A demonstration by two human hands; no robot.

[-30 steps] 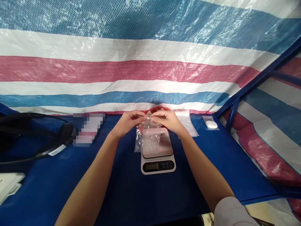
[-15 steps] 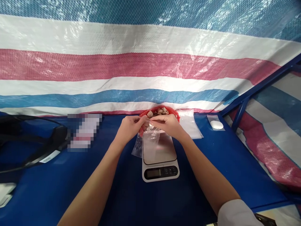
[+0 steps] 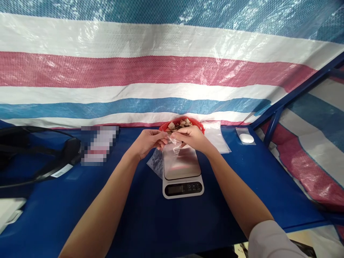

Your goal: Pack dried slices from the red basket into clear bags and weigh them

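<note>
Both hands pinched one small clear bag: the left hand and right hand each kept a tight grip on it. The bag hung just above the scale, with a red bowl behind, on the blue tabletop.

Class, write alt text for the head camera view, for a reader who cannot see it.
Two bare hands, left hand and right hand, pinch a small clear plastic bag above a digital kitchen scale on a blue table. Behind them sits a red bowl of pale pieces, before a striped tarp.
</note>
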